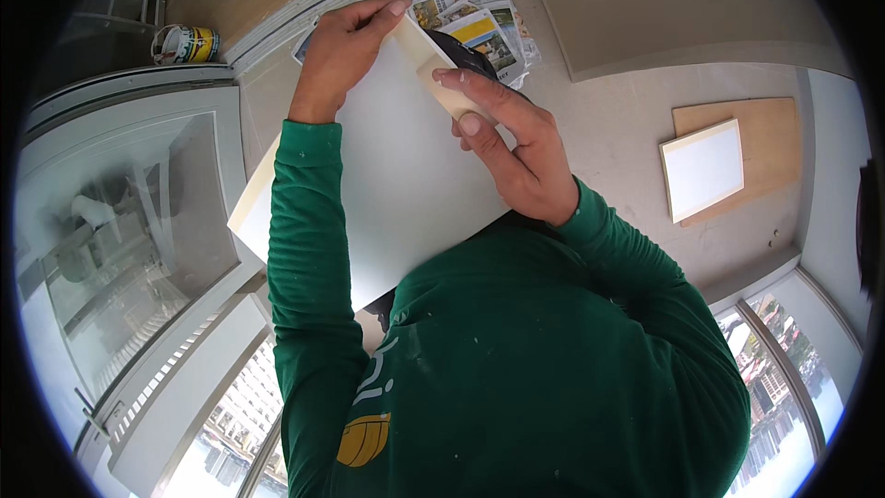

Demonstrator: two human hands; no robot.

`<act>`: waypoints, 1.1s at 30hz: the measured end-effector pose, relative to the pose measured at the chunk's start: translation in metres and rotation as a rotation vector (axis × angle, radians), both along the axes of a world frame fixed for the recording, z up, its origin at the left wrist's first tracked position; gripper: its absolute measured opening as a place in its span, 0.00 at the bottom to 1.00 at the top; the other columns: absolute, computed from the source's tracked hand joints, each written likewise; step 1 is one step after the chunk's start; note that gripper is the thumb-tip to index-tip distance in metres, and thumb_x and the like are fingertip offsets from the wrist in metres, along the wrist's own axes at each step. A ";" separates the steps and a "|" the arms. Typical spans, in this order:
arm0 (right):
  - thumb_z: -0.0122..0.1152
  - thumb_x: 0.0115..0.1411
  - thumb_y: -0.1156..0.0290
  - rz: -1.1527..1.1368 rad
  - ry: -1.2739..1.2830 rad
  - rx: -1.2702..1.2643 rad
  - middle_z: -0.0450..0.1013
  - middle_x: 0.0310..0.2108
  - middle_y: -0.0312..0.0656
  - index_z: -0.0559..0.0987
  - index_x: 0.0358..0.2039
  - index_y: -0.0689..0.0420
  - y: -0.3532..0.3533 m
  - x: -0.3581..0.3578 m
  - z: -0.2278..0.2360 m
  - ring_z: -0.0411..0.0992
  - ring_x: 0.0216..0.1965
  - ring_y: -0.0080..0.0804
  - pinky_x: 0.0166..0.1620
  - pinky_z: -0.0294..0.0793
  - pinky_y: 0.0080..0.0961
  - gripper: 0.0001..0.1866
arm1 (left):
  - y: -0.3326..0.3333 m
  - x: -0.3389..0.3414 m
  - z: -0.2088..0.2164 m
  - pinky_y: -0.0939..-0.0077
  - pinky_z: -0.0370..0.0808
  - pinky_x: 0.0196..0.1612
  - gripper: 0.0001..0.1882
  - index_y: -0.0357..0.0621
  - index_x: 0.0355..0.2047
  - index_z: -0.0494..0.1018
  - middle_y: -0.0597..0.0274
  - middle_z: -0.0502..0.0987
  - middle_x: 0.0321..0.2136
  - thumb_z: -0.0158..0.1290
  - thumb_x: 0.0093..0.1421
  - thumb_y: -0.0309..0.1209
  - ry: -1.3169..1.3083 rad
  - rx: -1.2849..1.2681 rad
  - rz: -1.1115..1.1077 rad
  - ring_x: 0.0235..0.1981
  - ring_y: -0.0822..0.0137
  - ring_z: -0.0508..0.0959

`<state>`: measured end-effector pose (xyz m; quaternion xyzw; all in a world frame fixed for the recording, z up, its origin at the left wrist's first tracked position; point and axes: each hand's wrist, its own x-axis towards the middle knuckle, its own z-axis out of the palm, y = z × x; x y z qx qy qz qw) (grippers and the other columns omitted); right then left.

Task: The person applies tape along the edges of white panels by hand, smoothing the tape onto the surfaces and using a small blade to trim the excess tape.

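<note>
A large white panel [406, 184] lies tilted in front of my chest, over my lap. Cream masking tape [419, 51] runs along its upper right edge, and a similar cream strip borders its left edge. My left hand [339, 53] is closed at the panel's top corner, thumb and fingers pinching the end of the tape. Farther down that edge, my right hand [521, 143] has its thumb and bent fingers around the tape, where a wider piece of it shows. The right hand's lower fingers are partly hidden behind the thumb.
Newspapers [493, 32] are spread on the floor beyond the panel. At right, a smaller white panel [705, 171] rests on a brown board [776, 143]. A paint can [189, 44] stands at far left, near a glass door [138, 221]. A big beige board [682, 14] fills the upper right.
</note>
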<state>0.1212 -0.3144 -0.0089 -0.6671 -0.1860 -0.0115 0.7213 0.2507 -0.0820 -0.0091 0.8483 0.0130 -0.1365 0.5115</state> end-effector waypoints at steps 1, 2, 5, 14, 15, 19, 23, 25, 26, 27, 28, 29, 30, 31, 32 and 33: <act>0.57 0.74 0.80 0.009 0.050 -0.023 0.82 0.59 0.50 0.78 0.66 0.60 -0.003 0.000 0.005 0.82 0.44 0.39 0.52 0.82 0.32 0.21 | 0.000 0.001 -0.008 0.76 0.80 0.47 0.20 0.44 0.55 0.87 0.64 0.87 0.41 0.61 0.74 0.45 -0.040 0.022 0.014 0.39 0.73 0.82; 0.57 0.74 0.80 0.025 0.070 -0.031 0.82 0.57 0.49 0.78 0.66 0.59 -0.006 0.000 0.008 0.81 0.42 0.37 0.51 0.82 0.31 0.21 | 0.003 0.000 -0.014 0.76 0.81 0.45 0.21 0.44 0.55 0.87 0.64 0.87 0.40 0.62 0.73 0.45 -0.022 0.010 0.030 0.37 0.72 0.82; 0.56 0.75 0.80 0.065 0.078 -0.066 0.82 0.50 0.47 0.79 0.66 0.56 -0.014 0.009 0.010 0.79 0.37 0.30 0.47 0.81 0.28 0.21 | -0.003 0.003 -0.015 0.71 0.78 0.40 0.21 0.36 0.50 0.86 0.63 0.86 0.33 0.61 0.73 0.43 -0.109 0.076 0.024 0.34 0.73 0.79; 0.53 0.75 0.82 0.146 0.210 -0.170 0.79 0.39 0.43 0.81 0.63 0.55 -0.028 -0.004 0.026 0.77 0.35 0.27 0.43 0.78 0.25 0.20 | -0.002 0.001 -0.025 0.71 0.81 0.42 0.22 0.40 0.50 0.87 0.59 0.88 0.35 0.64 0.70 0.47 -0.185 0.179 0.083 0.34 0.68 0.84; 0.53 0.75 0.83 0.134 0.230 -0.171 0.79 0.39 0.43 0.81 0.63 0.56 -0.028 -0.009 0.026 0.77 0.35 0.27 0.43 0.78 0.25 0.20 | -0.002 0.000 -0.027 0.74 0.81 0.43 0.24 0.42 0.53 0.87 0.62 0.87 0.36 0.65 0.69 0.48 -0.179 0.173 0.094 0.34 0.70 0.83; 0.55 0.73 0.83 0.080 0.336 -0.176 0.82 0.41 0.46 0.83 0.61 0.58 -0.028 -0.026 0.035 0.79 0.35 0.26 0.43 0.79 0.25 0.19 | 0.003 0.004 -0.032 0.74 0.80 0.43 0.24 0.42 0.50 0.88 0.62 0.87 0.35 0.66 0.68 0.50 -0.209 0.207 0.092 0.34 0.71 0.82; 0.59 0.72 0.82 0.011 0.400 -0.189 0.84 0.43 0.47 0.83 0.60 0.60 -0.037 -0.048 0.045 0.82 0.34 0.27 0.41 0.81 0.25 0.18 | 0.002 0.003 -0.035 0.70 0.79 0.42 0.22 0.44 0.49 0.88 0.58 0.88 0.33 0.64 0.69 0.49 -0.222 0.154 0.096 0.31 0.64 0.82; 0.60 0.71 0.81 0.011 0.427 -0.206 0.85 0.43 0.48 0.84 0.59 0.60 -0.044 -0.059 0.050 0.83 0.33 0.27 0.41 0.82 0.25 0.18 | 0.006 0.004 -0.036 0.71 0.79 0.41 0.22 0.44 0.50 0.88 0.59 0.87 0.32 0.64 0.69 0.49 -0.209 0.127 0.096 0.31 0.66 0.80; 0.60 0.71 0.81 0.022 0.445 -0.224 0.85 0.43 0.47 0.84 0.59 0.60 -0.052 -0.064 0.054 0.83 0.33 0.28 0.40 0.82 0.26 0.18 | 0.006 0.005 -0.035 0.73 0.78 0.42 0.22 0.44 0.50 0.88 0.60 0.87 0.33 0.65 0.69 0.49 -0.242 0.122 0.079 0.33 0.69 0.80; 0.61 0.71 0.81 0.034 0.463 -0.241 0.85 0.42 0.47 0.84 0.59 0.61 -0.059 -0.070 0.057 0.83 0.33 0.28 0.40 0.83 0.26 0.18 | 0.005 0.004 -0.034 0.74 0.78 0.42 0.22 0.44 0.50 0.89 0.61 0.87 0.34 0.65 0.69 0.49 -0.229 0.098 0.086 0.33 0.70 0.80; 0.61 0.71 0.81 0.047 0.464 -0.245 0.85 0.41 0.47 0.85 0.59 0.61 -0.067 -0.079 0.058 0.84 0.33 0.28 0.40 0.83 0.26 0.18 | 0.004 0.003 -0.033 0.74 0.78 0.42 0.22 0.44 0.50 0.89 0.61 0.87 0.35 0.65 0.69 0.49 -0.216 0.075 0.092 0.34 0.71 0.80; 0.61 0.71 0.81 0.062 0.463 -0.246 0.86 0.40 0.47 0.85 0.58 0.60 -0.075 -0.088 0.058 0.84 0.33 0.28 0.40 0.83 0.27 0.17 | 0.004 0.002 -0.030 0.75 0.78 0.42 0.22 0.44 0.50 0.89 0.62 0.88 0.35 0.65 0.70 0.48 -0.204 0.054 0.100 0.34 0.71 0.80; 0.61 0.71 0.81 0.078 0.461 -0.246 0.86 0.39 0.47 0.85 0.58 0.60 -0.082 -0.094 0.058 0.84 0.33 0.28 0.40 0.83 0.27 0.17 | 0.006 0.004 -0.029 0.77 0.78 0.43 0.20 0.44 0.51 0.89 0.62 0.88 0.38 0.65 0.70 0.46 -0.177 0.007 0.106 0.36 0.73 0.80; 0.61 0.70 0.80 0.067 0.474 -0.256 0.86 0.39 0.48 0.85 0.58 0.60 -0.087 -0.097 0.055 0.84 0.32 0.30 0.40 0.84 0.28 0.17 | 0.007 0.004 -0.027 0.77 0.78 0.44 0.19 0.44 0.51 0.89 0.62 0.88 0.38 0.65 0.70 0.45 -0.164 -0.012 0.122 0.36 0.73 0.81; 0.61 0.69 0.80 0.056 0.489 -0.265 0.86 0.38 0.48 0.86 0.57 0.60 -0.090 -0.102 0.052 0.84 0.32 0.31 0.39 0.84 0.29 0.17 | 0.009 0.005 -0.023 0.77 0.78 0.44 0.19 0.44 0.51 0.89 0.63 0.88 0.38 0.65 0.71 0.45 -0.151 -0.031 0.136 0.36 0.73 0.81; 0.61 0.69 0.80 0.047 0.503 -0.274 0.86 0.37 0.49 0.86 0.57 0.60 -0.093 -0.106 0.048 0.84 0.31 0.33 0.39 0.84 0.30 0.17 | 0.010 0.005 -0.021 0.77 0.79 0.44 0.18 0.44 0.51 0.89 0.63 0.88 0.38 0.65 0.71 0.44 -0.137 -0.049 0.152 0.36 0.73 0.81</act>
